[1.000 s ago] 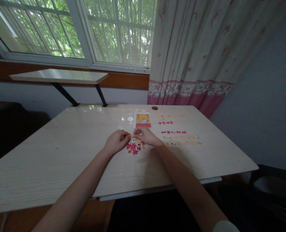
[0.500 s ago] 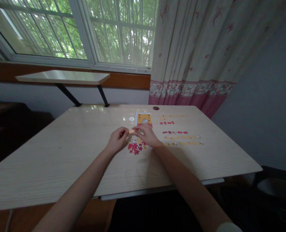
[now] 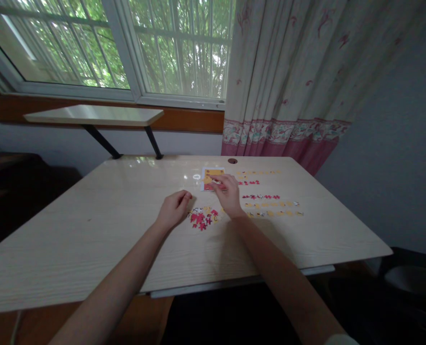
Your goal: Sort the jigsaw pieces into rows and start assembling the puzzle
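My right hand is over the picture card, its fingers pinching a small yellow puzzle piece that nearly blends with the yellow print. The card has a yellow top and a red bottom, and the hand covers part of it. To the left, my left hand rests with its fingers curled and thumb pressed in; whether anything is inside cannot be seen. Just right of it lies a loose pile of puzzle pieces, red, yellow and white.
Right of my right hand, puzzle pieces lie in rows: red ones, yellow ones and more toward the back. A raised shelf stands at the desk's back left, below the window. A curtain hangs behind the desk.
My hands were together at a yellow piece. My right hand has moved away, up and to the right over the card, with the piece. My left hand has stayed near the pile.
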`<state>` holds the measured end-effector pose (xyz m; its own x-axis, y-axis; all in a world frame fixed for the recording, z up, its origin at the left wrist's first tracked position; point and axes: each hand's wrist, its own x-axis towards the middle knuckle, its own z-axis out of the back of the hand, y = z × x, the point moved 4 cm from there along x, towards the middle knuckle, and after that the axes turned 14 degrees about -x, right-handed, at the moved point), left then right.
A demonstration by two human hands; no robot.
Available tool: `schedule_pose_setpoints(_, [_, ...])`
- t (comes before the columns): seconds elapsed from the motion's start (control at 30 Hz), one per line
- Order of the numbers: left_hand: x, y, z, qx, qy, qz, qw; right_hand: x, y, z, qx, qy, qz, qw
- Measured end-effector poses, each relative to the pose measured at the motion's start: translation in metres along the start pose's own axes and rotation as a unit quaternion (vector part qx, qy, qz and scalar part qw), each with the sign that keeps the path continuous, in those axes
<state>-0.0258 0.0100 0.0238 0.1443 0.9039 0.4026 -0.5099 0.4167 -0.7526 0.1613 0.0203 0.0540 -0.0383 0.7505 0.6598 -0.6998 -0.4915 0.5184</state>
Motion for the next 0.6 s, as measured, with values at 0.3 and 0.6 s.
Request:
schedule_pose_setpoints(0.3, [-0.0014,0.0035,-0.0018,0.041,0.013,0.006,0.999,-0.0009,0.005,0.0013,0.036,-0.059,0.024,0.997])
schedule_pose_setpoints(0.6, [-0.0017,0.001,-0.0015,0.053,0.017,-0.001,0.998,-0.0028,0.0029,-0.0008,0.064,-0.065,0.023,0.996])
